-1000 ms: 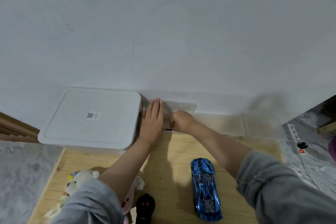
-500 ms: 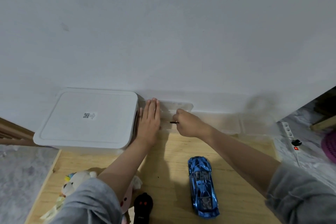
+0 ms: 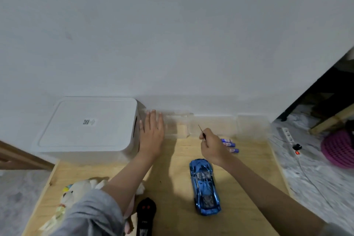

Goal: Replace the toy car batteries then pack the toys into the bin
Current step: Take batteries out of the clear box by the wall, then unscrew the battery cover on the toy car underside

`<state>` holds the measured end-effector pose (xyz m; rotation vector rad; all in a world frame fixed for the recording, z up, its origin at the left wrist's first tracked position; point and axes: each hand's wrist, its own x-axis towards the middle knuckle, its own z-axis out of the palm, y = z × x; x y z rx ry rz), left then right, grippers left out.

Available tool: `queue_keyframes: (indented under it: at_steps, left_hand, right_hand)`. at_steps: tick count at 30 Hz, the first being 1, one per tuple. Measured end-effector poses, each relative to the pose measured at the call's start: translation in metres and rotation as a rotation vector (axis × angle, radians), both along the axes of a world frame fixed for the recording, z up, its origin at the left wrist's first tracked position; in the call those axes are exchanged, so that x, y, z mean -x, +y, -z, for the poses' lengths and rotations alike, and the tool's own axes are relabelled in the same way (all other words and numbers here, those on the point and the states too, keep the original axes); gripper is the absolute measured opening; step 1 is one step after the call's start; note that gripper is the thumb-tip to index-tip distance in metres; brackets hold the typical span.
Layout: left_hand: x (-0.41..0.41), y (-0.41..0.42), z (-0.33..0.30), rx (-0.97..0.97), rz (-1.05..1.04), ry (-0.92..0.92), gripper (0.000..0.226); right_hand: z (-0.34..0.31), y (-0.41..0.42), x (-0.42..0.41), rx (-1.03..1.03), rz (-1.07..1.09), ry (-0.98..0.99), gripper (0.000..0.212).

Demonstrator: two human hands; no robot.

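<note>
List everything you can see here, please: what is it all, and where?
Bin: one, white, lid on, back left by the wall.
Clear box: one, transparent, against the wall beside the bin.
Batteries: about three, blue, behind the right hand.
Car: one, blue, centre of the board.
Remote: one, black, near edge.
Plush toy: one, white, near left, partly under the sleeve.
Power strip: one, white, floor at right.
Screwdriver: one, thin, dark, in the right hand.
Left hand: flat, between bin and clear box.
Right hand: closed on the screwdriver.
</note>
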<state>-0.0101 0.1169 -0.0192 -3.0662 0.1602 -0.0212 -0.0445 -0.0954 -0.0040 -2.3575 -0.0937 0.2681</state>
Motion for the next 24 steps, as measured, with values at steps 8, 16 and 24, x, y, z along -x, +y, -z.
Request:
queue_keyframes:
  at_steps: [8,16,24]
  left_hand:
    - [0.065,-0.049,-0.018,0.253,0.011,0.115,0.071]
    - [0.119,-0.118,-0.012,0.353,-0.048,0.425,0.078]
    - [0.131,-0.167,0.007,0.147,-0.198,0.528,0.083]
  right_hand:
    - [0.025,-0.027,0.068,-0.198,0.257,0.247,0.021]
    - [0.032,-0.057,0.098,-0.368,0.459,0.275,0.019]
    - [0.032,-0.102,0.123,-0.367,0.404,0.357,0.022]
